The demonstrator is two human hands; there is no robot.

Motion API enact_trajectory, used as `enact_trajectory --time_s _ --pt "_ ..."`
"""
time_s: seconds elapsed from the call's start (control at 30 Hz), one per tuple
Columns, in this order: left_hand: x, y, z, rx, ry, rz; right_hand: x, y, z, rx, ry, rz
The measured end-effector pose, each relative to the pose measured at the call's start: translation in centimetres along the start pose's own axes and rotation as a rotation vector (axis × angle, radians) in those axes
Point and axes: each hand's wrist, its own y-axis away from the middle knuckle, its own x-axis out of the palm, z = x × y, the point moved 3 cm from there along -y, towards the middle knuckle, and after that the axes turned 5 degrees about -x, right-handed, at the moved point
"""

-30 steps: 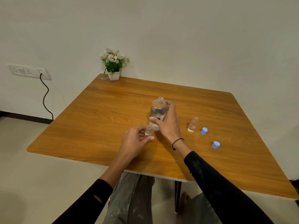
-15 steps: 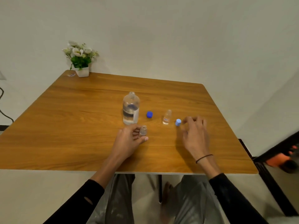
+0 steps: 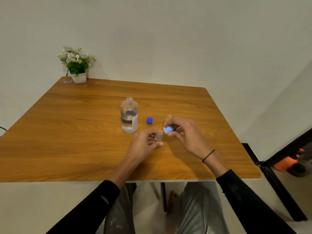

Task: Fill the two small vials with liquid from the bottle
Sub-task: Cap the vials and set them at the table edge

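On the wooden surface [image 3: 67,132], near its middle, the uncapped bottle [image 3: 129,115] stands upright, partly filled with clear liquid. Left hand [image 3: 145,146]: grip closed around an open small vial [image 3: 158,136], upright on the surface. Right hand [image 3: 187,134]: fingertip grip pinching a light blue cap [image 3: 168,130] just beside that vial. Second vial [image 3: 167,121] stands behind the cap; dark blue cap [image 3: 149,120] lies between it and the bottle
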Motion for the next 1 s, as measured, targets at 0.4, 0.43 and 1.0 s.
enact_trajectory --time_s 0.4,0.43,1.0 --pt "0.2 -0.1 0.1 0.059 -0.091 -0.025 1.3 -4.2 2.2 -0.03 0.722 0.405" --pt "0.1 -0.1 0.3 0.061 -0.113 -0.04 1.2 -4.4 2.3 -0.024 0.798 0.398" --pt "0.1 -0.2 -0.1 -0.015 -0.086 -0.017 2.0 -3.8 2.7 -0.184 0.717 0.435"
